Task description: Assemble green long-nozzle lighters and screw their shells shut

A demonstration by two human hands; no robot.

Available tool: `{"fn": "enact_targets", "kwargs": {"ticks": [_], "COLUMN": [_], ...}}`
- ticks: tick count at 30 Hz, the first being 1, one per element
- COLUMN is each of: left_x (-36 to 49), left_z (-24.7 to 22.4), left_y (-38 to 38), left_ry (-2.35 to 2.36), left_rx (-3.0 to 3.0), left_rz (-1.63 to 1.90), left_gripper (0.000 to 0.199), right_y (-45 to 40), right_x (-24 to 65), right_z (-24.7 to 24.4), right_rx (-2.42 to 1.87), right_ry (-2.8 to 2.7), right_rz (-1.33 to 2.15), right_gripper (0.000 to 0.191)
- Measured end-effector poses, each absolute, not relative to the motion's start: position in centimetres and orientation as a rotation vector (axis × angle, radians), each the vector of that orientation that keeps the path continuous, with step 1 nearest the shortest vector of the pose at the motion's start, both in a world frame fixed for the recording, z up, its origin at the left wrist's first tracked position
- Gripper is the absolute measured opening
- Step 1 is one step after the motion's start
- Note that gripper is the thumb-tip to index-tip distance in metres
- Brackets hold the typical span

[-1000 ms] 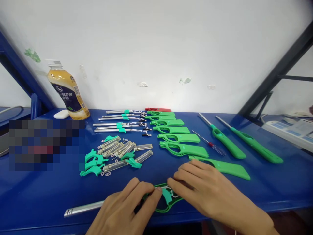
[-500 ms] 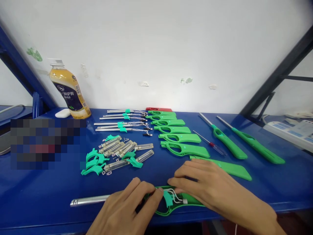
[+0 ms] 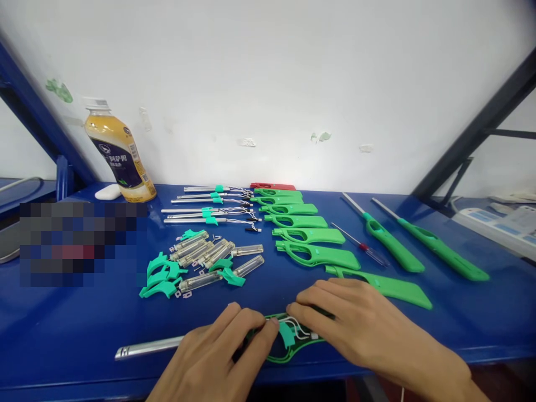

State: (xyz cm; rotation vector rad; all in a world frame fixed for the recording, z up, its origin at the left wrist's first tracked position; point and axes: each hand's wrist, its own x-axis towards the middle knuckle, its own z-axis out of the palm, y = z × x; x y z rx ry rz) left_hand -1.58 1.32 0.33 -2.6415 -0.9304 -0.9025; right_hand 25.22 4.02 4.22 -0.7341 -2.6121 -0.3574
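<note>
Near the table's front edge lies an open green lighter shell [image 3: 281, 358] with a metal tube [image 3: 148, 347] reaching out to the left. Inside it a teal trigger [image 3: 287, 336] and white wires [image 3: 298, 328] show. My left hand [image 3: 221, 349] is closed on the shell's left part, where the tube enters, with thumb and fingers pressed together. My right hand [image 3: 355, 324] has its fingers bent over the right part of the shell and covers the handle; its fingertips touch the upper rim beside the wires.
Behind lie green shell halves [image 3: 335, 258], tube assemblies [image 3: 188, 221], clear fuel tanks [image 3: 201, 282] and loose teal triggers [image 3: 161, 289]. A screwdriver [image 3: 371, 252] and two whole lighters [image 3: 444, 248] are on the right. A bottle [image 3: 121, 162] stands at the back left.
My right hand's fingers have moved down over the right end of the wires and the white connector. The tube's left tip has shifted slightly left and down.
</note>
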Motion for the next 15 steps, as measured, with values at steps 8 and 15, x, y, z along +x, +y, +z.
{"fn": "enact_targets", "kwargs": {"ticks": [8,15], "left_x": [-1.9,-1.3], "left_z": [0.0,0.3], "left_y": [1.5,1.7], "left_ry": [-0.909,-0.909], "left_rx": [-2.657,-2.708], "left_rz": [-0.857,-0.917], "left_gripper": [0.035,0.035], "right_y": [4.0,1.3], "right_x": [25.3,26.8], "right_z": [3.6,3.0], "right_rx": [-0.847,-0.952], "right_ry": [-2.491,-2.315], "right_rz": [-0.329,-0.001], "right_gripper": [0.031,0.021]}}
